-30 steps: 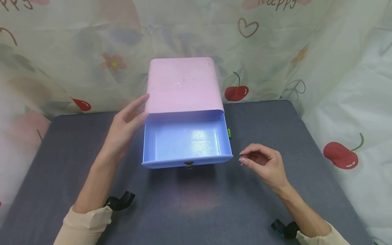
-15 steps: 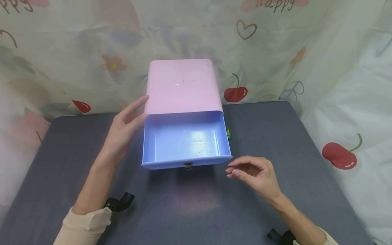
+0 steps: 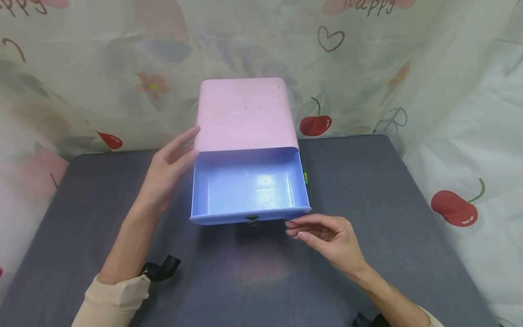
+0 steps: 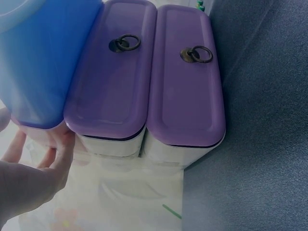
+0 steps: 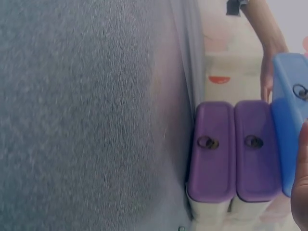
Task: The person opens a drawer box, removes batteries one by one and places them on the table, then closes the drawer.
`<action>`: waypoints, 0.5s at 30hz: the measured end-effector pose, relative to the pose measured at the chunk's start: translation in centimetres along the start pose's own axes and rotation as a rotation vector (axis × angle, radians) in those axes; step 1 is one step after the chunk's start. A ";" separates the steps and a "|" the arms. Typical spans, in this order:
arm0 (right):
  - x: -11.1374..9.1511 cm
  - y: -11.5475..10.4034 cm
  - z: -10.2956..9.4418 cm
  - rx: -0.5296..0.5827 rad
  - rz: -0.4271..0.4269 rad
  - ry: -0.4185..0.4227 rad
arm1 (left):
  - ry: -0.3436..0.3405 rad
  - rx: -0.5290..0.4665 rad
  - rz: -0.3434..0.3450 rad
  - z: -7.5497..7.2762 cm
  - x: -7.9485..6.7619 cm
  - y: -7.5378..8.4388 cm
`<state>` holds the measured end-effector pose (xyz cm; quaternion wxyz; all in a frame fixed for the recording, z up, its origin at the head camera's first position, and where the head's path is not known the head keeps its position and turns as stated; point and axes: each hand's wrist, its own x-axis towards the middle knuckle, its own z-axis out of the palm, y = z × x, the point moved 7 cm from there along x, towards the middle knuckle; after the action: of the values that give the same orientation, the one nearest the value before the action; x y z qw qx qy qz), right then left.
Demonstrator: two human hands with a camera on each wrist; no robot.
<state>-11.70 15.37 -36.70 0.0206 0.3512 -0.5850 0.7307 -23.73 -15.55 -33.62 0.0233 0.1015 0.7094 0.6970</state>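
Observation:
A pink drawer casing (image 3: 247, 113) tops a stack in the head view, and its blue drawer (image 3: 237, 188) is pulled out with a bare inside. My left hand (image 3: 165, 170) rests its straight fingers against the casing's left side. Just under the drawer's front right corner is my right hand (image 3: 331, 238), fingers loosely bent with nothing between them. A small metal ring pull (image 3: 253, 221) hangs on the drawer front. Below the blue drawer, two purple drawers (image 4: 110, 86) with ring pulls stand closed in the left wrist view.
The stack stands near the back of a table with a dark grey cloth (image 3: 253, 290). A small green and yellow thing (image 3: 306, 178) shows beside its right side. A patterned curtain (image 3: 367, 77) hangs behind the table.
My right hand has moved left and slightly down, from beside the drawer's right corner to its front edge. The left hand and the drawer have stayed put.

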 end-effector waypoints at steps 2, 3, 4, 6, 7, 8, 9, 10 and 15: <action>0.1 0.1 0.4 0.004 0.013 -0.006 | 0.001 0.000 0.000 0.0 0.0 0.0; 0.1 0.2 0.6 0.002 0.021 -0.008 | 0.000 0.000 0.002 0.0 0.0 0.0; 0.2 0.3 0.8 0.002 0.034 -0.009 | 0.000 0.002 0.003 0.0 0.0 0.0; 0.2 0.6 1.3 0.006 0.062 -0.015 | -0.001 0.007 0.004 0.0 0.0 0.0; 0.2 0.8 1.5 0.007 0.078 -0.018 | -0.002 0.008 0.005 0.0 0.0 0.0; 0.3 1.0 1.7 0.012 0.098 -0.018 | -0.002 0.010 0.006 0.0 0.0 0.0; 0.3 1.2 1.9 0.017 0.118 -0.019 | -0.002 0.014 0.006 0.0 0.0 0.0; 0.3 1.4 2.1 0.023 0.136 -0.019 | -0.002 0.013 0.005 0.0 0.0 0.0; 0.5 2.2 2.8 0.048 0.203 -0.020 | -0.002 0.016 0.006 0.0 0.0 0.0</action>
<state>-11.64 12.07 -38.07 -0.0678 0.2978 -0.6003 0.7391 -23.73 -15.55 -33.58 0.0212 0.1046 0.7146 0.6913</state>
